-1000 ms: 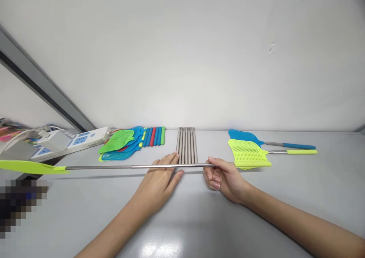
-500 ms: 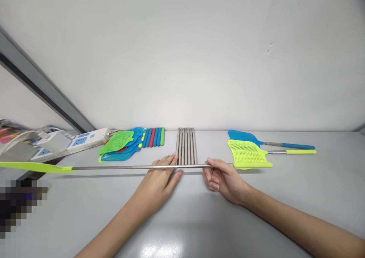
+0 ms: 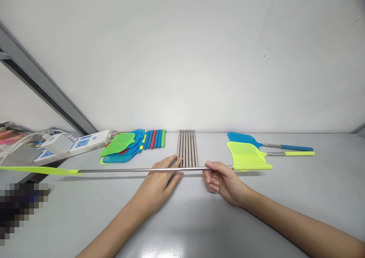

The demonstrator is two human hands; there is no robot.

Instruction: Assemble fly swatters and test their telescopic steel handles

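An extended yellow-green fly swatter (image 3: 114, 170) lies crosswise in front of me, its head at the far left and its grip at the right. My right hand (image 3: 224, 180) pinches its metal shaft just left of the grip, the other fingers curled. My left hand (image 3: 159, 183) rests palm down with fingers stretched out; the shaft passes over them. Its fingertips reach the near left end of a row of metal telescopic rods (image 3: 187, 147). To the right lie a yellow-green fly swatter (image 3: 246, 153) and a blue fly swatter (image 3: 242, 137), both with short shafts.
Left of the rods are several coloured handle tubes (image 3: 154, 139) in a row and a pile of swatter heads (image 3: 118, 144). A white power strip (image 3: 89, 142) with plugs and cables stands farther left. The wall (image 3: 182, 60) closes off the table's back edge.
The view has shifted slightly, so everything sits a little lower in the picture. Both hands keep nearly the same pose on and under the swatter's shaft.
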